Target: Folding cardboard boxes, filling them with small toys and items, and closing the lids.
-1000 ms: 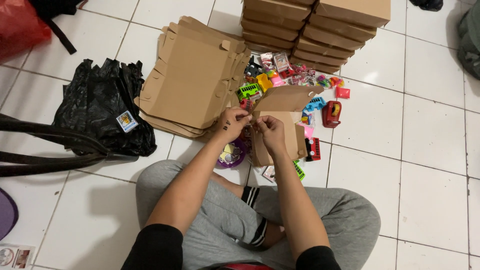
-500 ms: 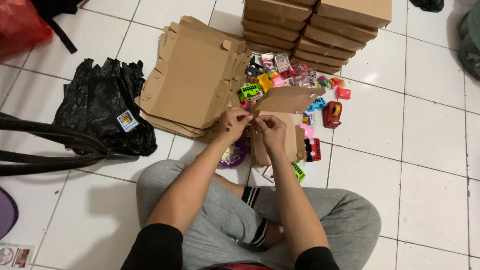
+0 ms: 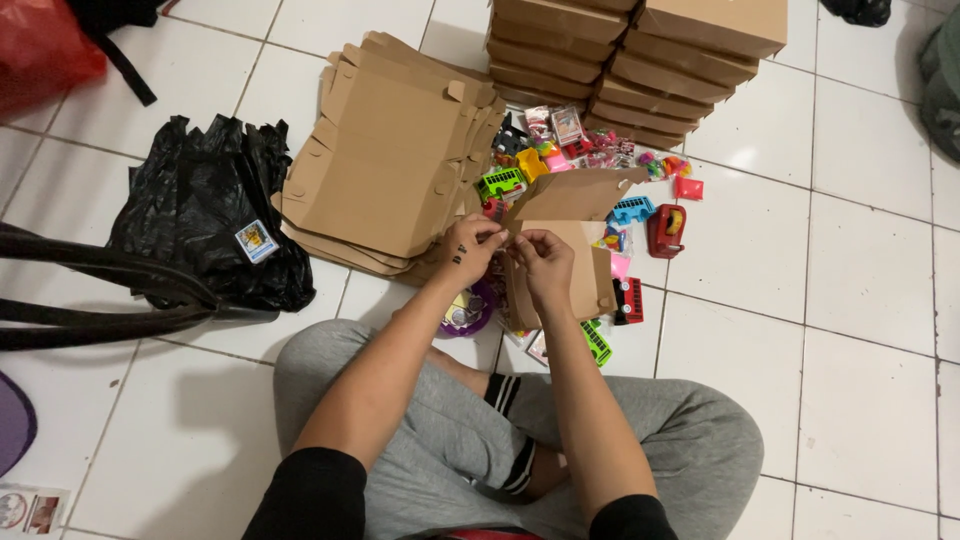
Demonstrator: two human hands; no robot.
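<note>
Here, both hands' fingers (image 3: 492,240) pinch the cardboard box (image 3: 580,262) flap between them.

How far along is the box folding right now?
Done: two stacks of closed cardboard boxes stand at the top. In hand: the left hand and right hand pinch the edge of a half-folded box with its lid flap up. Left: a pile of flat box blanks, and small toys loose on the floor tiles.

Black sleeves, grey sweatpants, striped sock.
</note>
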